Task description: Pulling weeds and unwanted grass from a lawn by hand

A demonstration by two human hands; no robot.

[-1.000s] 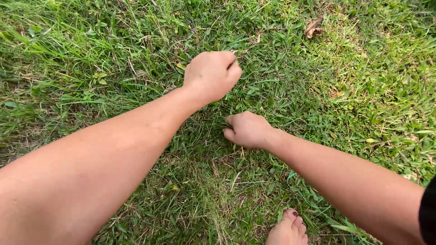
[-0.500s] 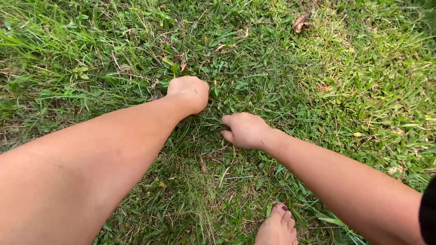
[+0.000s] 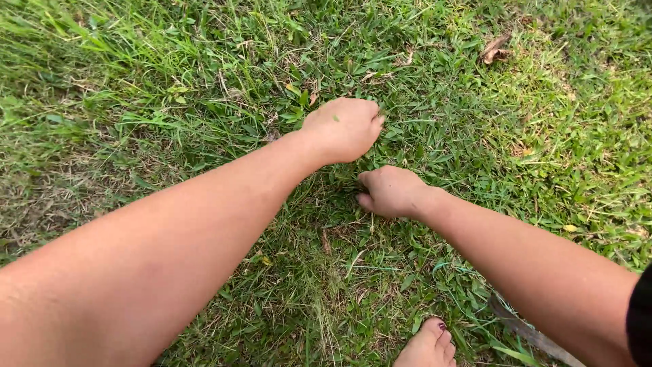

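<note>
Down among the grass, two bare arms reaching in from the lower corners of the frame toward its centre. Left hand just above centre, curled into a fist, knuckles up, fingertips buried in the green blades at its upper right edge; a scrap of green stuck on the back of it. Closed around a tuft or merely pressed into it: cannot tell, fingers being hidden underneath. Right hand just below and right of the left one, near but not touching, likewise balled up with the thumb tucked at its left side and the fingers sunk into the turf. Whether gripping blades there: cannot tell either. Between and under both fists, a patch of shorter, darker grass, thinning to dry straw-coloured stalks toward lower centre.

Elsewhere: longer, blurred blades across the upper left; brighter, closer-cropped lawn at the right. A dry brown leaf curled at upper right, well apart from both hands. A small yellow leaf at the right edge, beside the right forearm. At the bottom edge, right of centre, a bare foot with dark-painted toenails, toes pointing up the frame. Just right of it, a long brown strip lying flat in the grass, partly under the right forearm. A bit of black sleeve at the lower right corner.
</note>
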